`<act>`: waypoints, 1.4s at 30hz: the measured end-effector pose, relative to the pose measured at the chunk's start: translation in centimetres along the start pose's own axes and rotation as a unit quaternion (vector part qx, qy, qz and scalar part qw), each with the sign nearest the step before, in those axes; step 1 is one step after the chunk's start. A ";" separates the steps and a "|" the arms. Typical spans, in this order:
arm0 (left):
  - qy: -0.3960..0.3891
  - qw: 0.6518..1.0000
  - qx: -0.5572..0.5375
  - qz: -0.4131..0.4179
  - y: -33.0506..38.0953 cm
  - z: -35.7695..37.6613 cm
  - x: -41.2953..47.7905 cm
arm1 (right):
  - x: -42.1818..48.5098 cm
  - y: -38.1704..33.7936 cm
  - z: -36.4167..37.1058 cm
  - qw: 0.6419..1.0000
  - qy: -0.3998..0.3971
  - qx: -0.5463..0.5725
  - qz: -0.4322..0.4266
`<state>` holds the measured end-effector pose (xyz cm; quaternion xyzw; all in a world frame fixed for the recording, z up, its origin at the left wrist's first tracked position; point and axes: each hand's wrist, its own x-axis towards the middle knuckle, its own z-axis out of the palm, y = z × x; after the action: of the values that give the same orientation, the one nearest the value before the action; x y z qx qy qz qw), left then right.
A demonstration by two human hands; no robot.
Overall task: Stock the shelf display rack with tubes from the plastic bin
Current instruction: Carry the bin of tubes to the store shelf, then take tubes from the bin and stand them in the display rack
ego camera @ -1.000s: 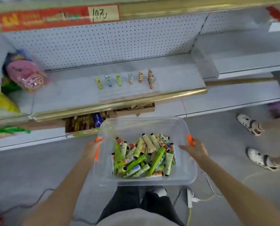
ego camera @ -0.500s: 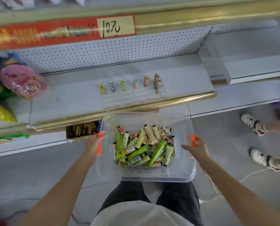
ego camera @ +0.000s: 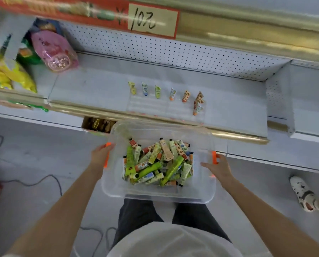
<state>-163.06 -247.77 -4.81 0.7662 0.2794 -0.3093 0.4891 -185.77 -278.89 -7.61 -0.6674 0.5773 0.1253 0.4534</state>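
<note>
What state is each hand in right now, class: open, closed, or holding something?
Left hand: grips the plastic bin by its left orange handle.
Right hand: grips the plastic bin at its right orange handle.
</note>
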 end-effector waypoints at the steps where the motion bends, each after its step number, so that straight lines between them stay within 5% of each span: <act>1: 0.010 1.000 -0.012 -0.006 -0.5 0.2 -0.2 | 0.6 -0.1 -0.3 1.000 -0.007 -0.008 -0.008; 10: -0.029 0.998 -0.015 -0.045 -1.1 2.2 1.1 | 2.5 0.3 -1.6 1.000 -0.011 0.010 0.020; 16: -0.080 0.996 0.044 0.006 0.8 2.2 3.6 | 1.3 1.8 0.9 0.997 0.024 0.051 0.058; 22: -0.105 0.986 0.118 0.050 -0.8 2.3 5.0 | 1.5 2.5 2.3 1.000 0.003 -0.010 0.007; 29: -0.096 0.987 0.109 0.068 -6.0 4.8 7.3 | 6.2 4.5 3.1 0.996 -0.013 -0.062 -0.064; 42: -0.047 0.995 0.066 0.064 -18.3 14.1 21.8 | 22.0 15.0 12.4 0.999 -0.017 -0.028 -0.043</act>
<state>-165.05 -251.37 -36.38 0.7979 0.1853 -0.3308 0.4686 -187.90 -282.89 -36.65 -0.7015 0.5367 0.1331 0.4496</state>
